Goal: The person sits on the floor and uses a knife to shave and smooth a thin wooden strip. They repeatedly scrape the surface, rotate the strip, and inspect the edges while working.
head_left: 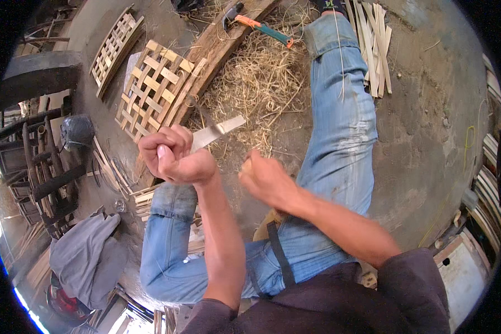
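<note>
My left hand (175,156) is closed in a fist, thumb folded over the fingers. From it a flat pale strip (207,136), with a dark band across it, sticks out to the upper right. Whether it is wood or a blade is hard to tell. Lower and to the right, my right hand (267,179) is closed above my thigh, fingers pinched together; what they hold, if anything, is hidden. Just beyond my left hand lies a woven panel of flat strips (157,83). Curly shavings (256,83) cover the floor ahead of both hands.
A hammer (264,32) with an orange and green handle rests across a thick wooden plank (220,53). Another woven panel (116,49) is at far left. Loose strips (376,47) lie beyond my right leg. Grey cloth (89,259) hangs at lower left; more strips (489,186) are stacked at right.
</note>
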Demonstrator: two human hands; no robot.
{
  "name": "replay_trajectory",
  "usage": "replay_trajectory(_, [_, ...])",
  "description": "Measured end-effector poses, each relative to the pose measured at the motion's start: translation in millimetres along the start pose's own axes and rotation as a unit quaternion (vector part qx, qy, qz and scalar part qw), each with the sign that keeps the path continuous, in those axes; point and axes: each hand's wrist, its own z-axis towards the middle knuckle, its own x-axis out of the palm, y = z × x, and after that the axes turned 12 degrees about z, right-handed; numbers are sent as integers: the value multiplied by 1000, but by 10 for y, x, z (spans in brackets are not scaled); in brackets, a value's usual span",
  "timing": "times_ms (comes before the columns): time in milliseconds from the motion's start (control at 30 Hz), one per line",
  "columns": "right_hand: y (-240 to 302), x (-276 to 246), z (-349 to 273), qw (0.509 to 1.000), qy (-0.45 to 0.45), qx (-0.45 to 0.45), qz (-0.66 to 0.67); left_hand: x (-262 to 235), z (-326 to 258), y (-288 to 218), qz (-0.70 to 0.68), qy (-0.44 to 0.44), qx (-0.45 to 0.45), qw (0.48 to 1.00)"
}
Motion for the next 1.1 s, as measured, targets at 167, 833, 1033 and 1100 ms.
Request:
replay_trajectory(167, [103, -60, 60, 999, 27, 26, -39, -35, -116, 68, 11, 2, -6, 1000])
replay_trajectory(833, [73, -130, 18, 997, -14, 7, -74, 39, -229, 19, 32, 6, 3, 999])
replay_trajectory(1033, [148, -174, -100, 1000, -2, 8, -23, 116, -258, 9, 6, 14, 14, 1000])
replay_trajectory(1100, [-159, -194, 19, 995, -27, 68, -71, 123, -221, -75, -18, 19, 14, 1000])
